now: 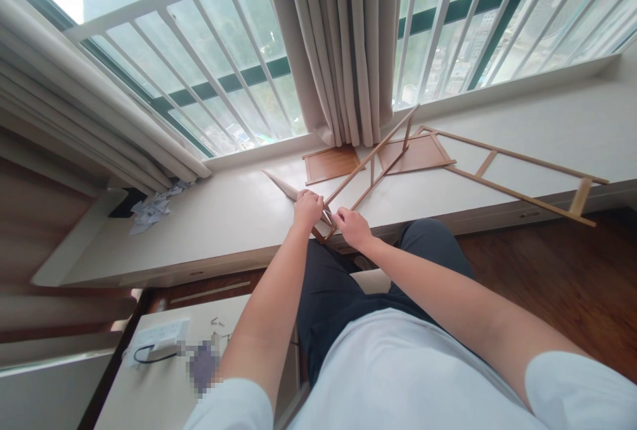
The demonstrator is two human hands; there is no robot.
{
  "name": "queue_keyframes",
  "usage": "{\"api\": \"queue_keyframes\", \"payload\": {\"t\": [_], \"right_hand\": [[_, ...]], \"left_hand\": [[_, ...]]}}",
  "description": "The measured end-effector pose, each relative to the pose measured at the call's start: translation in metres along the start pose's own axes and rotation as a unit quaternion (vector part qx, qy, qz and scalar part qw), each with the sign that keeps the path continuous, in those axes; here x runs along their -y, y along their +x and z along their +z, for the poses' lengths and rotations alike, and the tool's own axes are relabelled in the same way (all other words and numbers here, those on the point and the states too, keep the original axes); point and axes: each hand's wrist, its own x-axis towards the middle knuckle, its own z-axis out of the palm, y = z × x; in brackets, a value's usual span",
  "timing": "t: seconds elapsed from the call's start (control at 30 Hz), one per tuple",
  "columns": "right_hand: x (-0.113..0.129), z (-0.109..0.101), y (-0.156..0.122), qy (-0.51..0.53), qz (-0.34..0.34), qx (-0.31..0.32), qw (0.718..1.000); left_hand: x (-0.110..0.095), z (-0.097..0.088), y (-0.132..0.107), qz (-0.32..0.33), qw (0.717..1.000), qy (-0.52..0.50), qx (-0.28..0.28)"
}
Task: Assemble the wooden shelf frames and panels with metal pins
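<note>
A slim wooden frame with two long rails and crossbars slants up from the sill's front edge. My left hand is closed on its lower left end, where a flat pointed-looking wooden panel sticks out to the left. Close beside it, my right hand has its fingers pinched together at the lower corner of the frame. Whatever lies between those fingertips is too small and hidden to name. Behind the frame, a brown wooden panel rests on the sill, and another framed panel lies to its right.
A ladder-like wooden frame extends right over the white window sill. Crumpled paper lies at the sill's left. Curtains and railings stand behind. At lower left, a table carries a power strip and small hardware.
</note>
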Motion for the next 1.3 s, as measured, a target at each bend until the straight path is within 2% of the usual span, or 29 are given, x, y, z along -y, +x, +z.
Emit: {"api": "queue_keyframes", "payload": {"t": [0.2, 0.3, 0.43, 0.6, 0.77, 0.9, 1.0, 1.1, 1.2, 1.3], "right_hand": [[-0.005, 0.008, 0.008, 0.164, 0.012, -0.006, 0.986], [-0.004, 0.013, 0.012, 0.284, 0.070, 0.019, 0.956], [0.003, 0.011, 0.013, 0.441, 0.188, 0.069, 0.875], [0.008, 0.002, 0.012, 0.567, 0.293, 0.125, 0.759], [0.007, -0.004, 0.014, 0.652, 0.327, 0.191, 0.656], [0.008, -0.005, 0.013, 0.692, 0.337, 0.218, 0.600], [0.009, -0.006, 0.012, 0.703, 0.346, 0.221, 0.580], [0.009, -0.006, 0.012, 0.702, 0.347, 0.224, 0.580], [0.008, -0.005, 0.013, 0.693, 0.345, 0.221, 0.593], [0.007, -0.003, 0.013, 0.672, 0.338, 0.204, 0.627]], "left_hand": [[-0.001, 0.000, 0.000, 0.001, 1.000, 0.000, -0.006], [-0.001, 0.001, 0.001, -0.002, 1.000, -0.002, -0.007], [-0.002, 0.000, 0.001, -0.013, 1.000, 0.000, 0.000], [-0.003, -0.001, 0.001, -0.012, 1.000, -0.001, 0.008], [-0.002, 0.000, 0.000, -0.001, 1.000, 0.002, 0.001], [-0.001, 0.000, 0.000, 0.003, 1.000, 0.010, 0.002], [-0.002, 0.000, 0.000, 0.005, 0.999, 0.039, 0.009], [-0.002, 0.000, 0.000, 0.001, 0.997, 0.070, 0.011], [-0.002, 0.000, 0.000, 0.004, 0.997, 0.077, 0.003], [-0.002, 0.000, 0.000, 0.006, 0.997, 0.076, 0.003]]}}
